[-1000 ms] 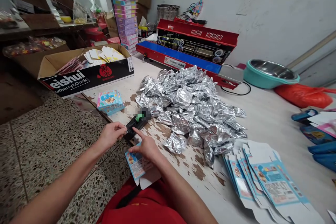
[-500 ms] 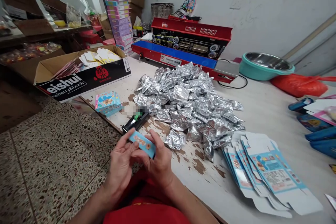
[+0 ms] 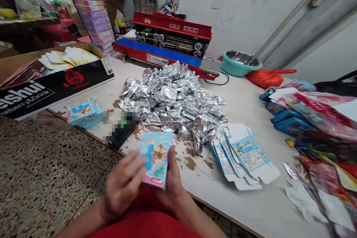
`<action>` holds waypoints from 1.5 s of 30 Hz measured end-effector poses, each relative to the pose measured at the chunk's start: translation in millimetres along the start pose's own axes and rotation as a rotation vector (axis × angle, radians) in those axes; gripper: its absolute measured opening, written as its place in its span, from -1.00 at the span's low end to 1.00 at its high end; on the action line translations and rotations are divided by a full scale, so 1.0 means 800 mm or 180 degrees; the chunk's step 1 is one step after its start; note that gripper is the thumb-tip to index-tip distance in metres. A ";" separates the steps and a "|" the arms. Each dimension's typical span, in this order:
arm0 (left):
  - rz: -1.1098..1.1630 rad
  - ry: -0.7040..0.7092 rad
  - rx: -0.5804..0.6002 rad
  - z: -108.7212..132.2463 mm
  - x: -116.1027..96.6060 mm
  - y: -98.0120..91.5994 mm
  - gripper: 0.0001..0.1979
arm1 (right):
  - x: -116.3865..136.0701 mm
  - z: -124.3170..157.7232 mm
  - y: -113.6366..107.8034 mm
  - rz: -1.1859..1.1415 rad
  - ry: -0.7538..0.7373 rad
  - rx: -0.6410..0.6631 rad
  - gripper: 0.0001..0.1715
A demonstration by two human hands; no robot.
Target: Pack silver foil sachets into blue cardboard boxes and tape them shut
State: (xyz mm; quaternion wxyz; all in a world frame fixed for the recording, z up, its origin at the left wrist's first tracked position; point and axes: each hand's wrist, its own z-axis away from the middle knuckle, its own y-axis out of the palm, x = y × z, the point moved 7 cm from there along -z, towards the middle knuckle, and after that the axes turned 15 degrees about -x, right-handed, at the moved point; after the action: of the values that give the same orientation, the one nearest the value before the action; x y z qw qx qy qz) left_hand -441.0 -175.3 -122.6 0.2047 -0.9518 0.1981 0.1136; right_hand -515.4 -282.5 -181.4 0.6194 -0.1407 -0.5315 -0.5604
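left hand (image 3: 125, 182): blurred | tape dispenser (image 3: 122, 135): part-pixelated | carton (image 3: 93, 78): left end cropped

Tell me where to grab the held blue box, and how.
Pinch the blue box across its far end, probably best from over the table: that end stands free, while the right hand holds its right side and the left hand overlaps its left.

You have turned the box (image 3: 157, 158) so its broad picture side shows instead of a narrow one; your left hand (image 3: 124, 182), earlier at the tape dispenser (image 3: 119, 135), is at its left edge, and your view has swung right
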 end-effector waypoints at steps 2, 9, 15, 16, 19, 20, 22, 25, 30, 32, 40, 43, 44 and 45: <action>0.0455 -0.0048 0.0326 0.017 -0.006 0.036 -0.45 | -0.014 0.002 -0.009 -0.0385 0.0741 0.0263 -0.11; 0.1794 -0.0459 0.1094 0.015 -0.016 0.133 -0.64 | 0.014 0.007 -0.132 -0.0505 0.0423 -0.0838 -0.21; 0.0147 -0.1374 0.0965 0.040 0.040 0.195 -0.20 | 0.077 0.040 -0.211 0.2556 -0.1254 -0.1679 0.03; -0.0097 -0.1550 0.1072 0.049 0.055 0.203 -0.20 | 0.076 0.043 -0.212 0.3350 -0.1478 -0.1755 0.13; -0.0028 -0.2154 0.1156 0.066 0.095 0.210 -0.57 | 0.045 0.038 -0.212 0.4938 -0.1723 -0.1719 0.29; 0.0056 -0.2325 0.1080 0.066 0.107 0.206 -0.64 | 0.031 0.034 -0.213 0.5164 -0.1737 -0.1678 0.32; 0.0100 -0.2598 0.0943 0.060 0.126 0.190 -0.70 | 0.011 0.026 -0.216 0.5324 -0.1783 -0.1676 0.30; 0.0340 -0.3002 0.0997 0.052 0.135 0.169 -0.71 | 0.004 0.019 -0.211 0.5250 -0.2051 -0.1719 0.25; 0.1292 -0.3354 0.2037 0.059 0.113 0.178 -0.75 | 0.014 0.023 -0.174 0.4991 -0.2889 -0.1328 0.21; 0.1079 -0.2956 0.2379 0.056 0.104 0.182 -0.83 | 0.014 0.025 -0.160 0.4954 -0.3062 -0.1166 0.17; 0.0616 -0.3097 0.1691 0.032 0.071 0.178 -0.72 | 0.010 0.018 -0.123 0.4702 -0.3306 -0.1322 0.16; 0.2064 -0.3334 0.1933 0.028 0.051 0.185 -0.56 | 0.018 0.014 -0.121 0.4498 -0.3314 -0.1711 0.19; 0.2206 -0.3343 0.1803 0.025 0.051 0.182 -0.53 | 0.020 0.012 -0.123 0.4410 -0.3228 -0.1881 0.19; 0.2049 -0.3337 0.1470 0.022 0.057 0.173 -0.52 | 0.022 0.010 -0.125 0.4292 -0.3106 -0.2082 0.20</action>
State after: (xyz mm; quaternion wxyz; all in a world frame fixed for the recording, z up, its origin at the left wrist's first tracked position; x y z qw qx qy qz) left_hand -461.4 -298.9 -199.6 0.4289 -0.5950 0.3663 0.5725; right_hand -607.2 -319.7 -206.2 0.4510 -0.8156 -0.3539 -0.0785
